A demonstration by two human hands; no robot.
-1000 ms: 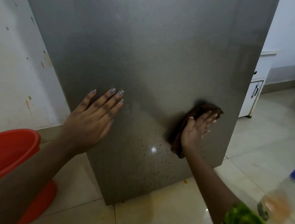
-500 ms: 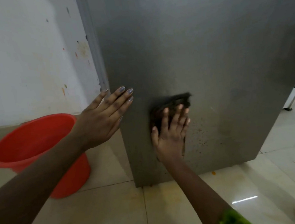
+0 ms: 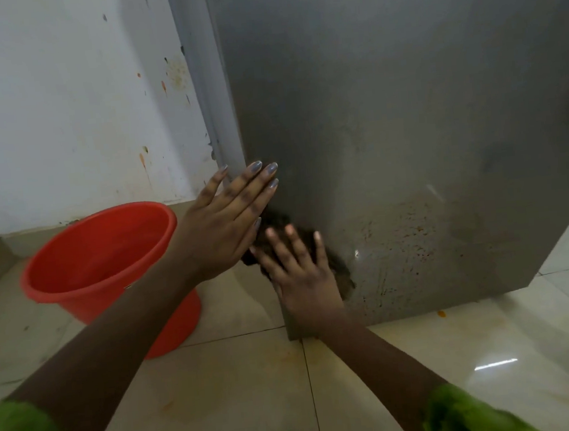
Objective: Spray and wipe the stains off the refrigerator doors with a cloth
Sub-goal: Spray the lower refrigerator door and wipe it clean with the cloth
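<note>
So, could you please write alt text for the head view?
A person's right hand presses a dark cloth flat against the lower left of a grey refrigerator door, beside brown speckled stains; the left hand lies open at the door's left edge. A red bucket stands on the tiled floor at left.

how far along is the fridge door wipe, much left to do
Done: the refrigerator door looks free of specks up top. In hand: the right hand presses the dark cloth on the lower left corner, with the left hand flat on the door's edge. Left: orange-brown specks across the lower right.
</note>
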